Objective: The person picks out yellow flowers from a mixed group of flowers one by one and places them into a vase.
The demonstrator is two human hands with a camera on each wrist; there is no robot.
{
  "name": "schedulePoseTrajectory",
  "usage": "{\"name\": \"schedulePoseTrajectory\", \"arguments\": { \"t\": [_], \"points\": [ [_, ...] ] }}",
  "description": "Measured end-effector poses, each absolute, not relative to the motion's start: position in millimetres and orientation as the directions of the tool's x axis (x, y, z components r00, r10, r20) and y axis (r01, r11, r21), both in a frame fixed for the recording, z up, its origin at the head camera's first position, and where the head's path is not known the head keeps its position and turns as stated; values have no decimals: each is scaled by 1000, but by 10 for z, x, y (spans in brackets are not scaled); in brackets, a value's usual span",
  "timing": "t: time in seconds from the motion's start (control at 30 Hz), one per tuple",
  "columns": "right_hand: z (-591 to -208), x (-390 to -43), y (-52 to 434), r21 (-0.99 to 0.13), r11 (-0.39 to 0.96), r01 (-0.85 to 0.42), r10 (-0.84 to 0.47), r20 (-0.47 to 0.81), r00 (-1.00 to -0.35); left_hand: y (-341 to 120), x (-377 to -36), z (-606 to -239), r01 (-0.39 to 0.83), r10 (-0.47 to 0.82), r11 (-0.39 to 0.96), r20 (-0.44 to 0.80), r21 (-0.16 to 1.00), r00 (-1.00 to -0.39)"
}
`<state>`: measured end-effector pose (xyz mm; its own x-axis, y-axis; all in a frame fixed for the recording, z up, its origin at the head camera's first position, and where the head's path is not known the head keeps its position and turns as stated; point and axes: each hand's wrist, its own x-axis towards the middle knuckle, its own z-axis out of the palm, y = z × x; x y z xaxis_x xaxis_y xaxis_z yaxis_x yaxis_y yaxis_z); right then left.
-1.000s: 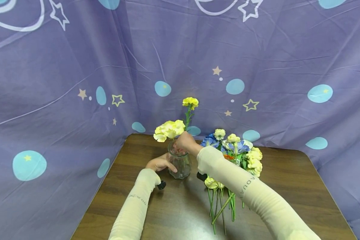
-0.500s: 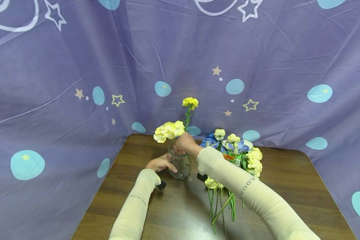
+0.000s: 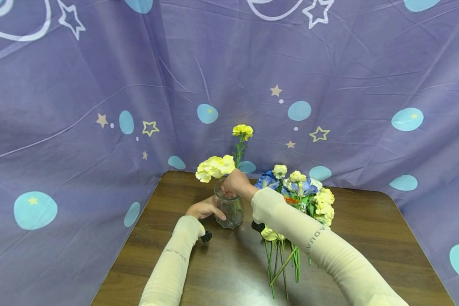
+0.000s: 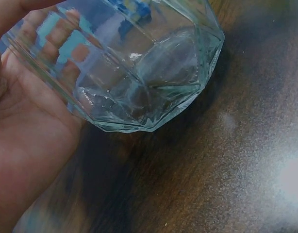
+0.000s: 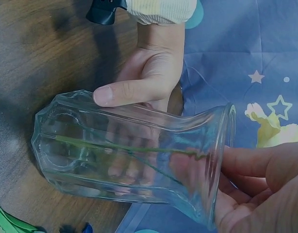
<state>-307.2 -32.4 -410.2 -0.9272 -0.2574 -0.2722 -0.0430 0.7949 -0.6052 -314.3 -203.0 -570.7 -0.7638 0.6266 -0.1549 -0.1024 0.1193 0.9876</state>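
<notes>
A clear faceted glass vase [image 3: 229, 209] stands on the brown table [image 3: 367, 229]. My left hand [image 3: 204, 209] grips its side, thumb across the glass [image 5: 124, 92] and palm against the wall [image 4: 27, 136]. My right hand [image 3: 235, 182] is at the vase's mouth [image 5: 225, 145], fingers pinched on thin green stems [image 5: 129, 148] that run down inside to the base. Above the rim are a pale yellow bloom [image 3: 214, 166] and a taller yellow carnation [image 3: 242, 130].
A loose bunch of yellow, white and blue flowers [image 3: 302, 193] lies right of the vase under my right forearm, stems [image 3: 283, 263] pointing toward the table's near edge. Purple star-patterned cloth [image 3: 99, 106] hangs behind the table and on both sides.
</notes>
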Motion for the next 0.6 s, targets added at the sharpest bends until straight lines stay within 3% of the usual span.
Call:
{"name": "schedulePoseTrajectory", "arguments": {
  "t": [0.6],
  "points": [
    [-4105,-2959,-305,-645,758,-98,-294,-204,-934,-2028,-3129,-5728,-80,636,97,-123,992,-761]
  ]
}}
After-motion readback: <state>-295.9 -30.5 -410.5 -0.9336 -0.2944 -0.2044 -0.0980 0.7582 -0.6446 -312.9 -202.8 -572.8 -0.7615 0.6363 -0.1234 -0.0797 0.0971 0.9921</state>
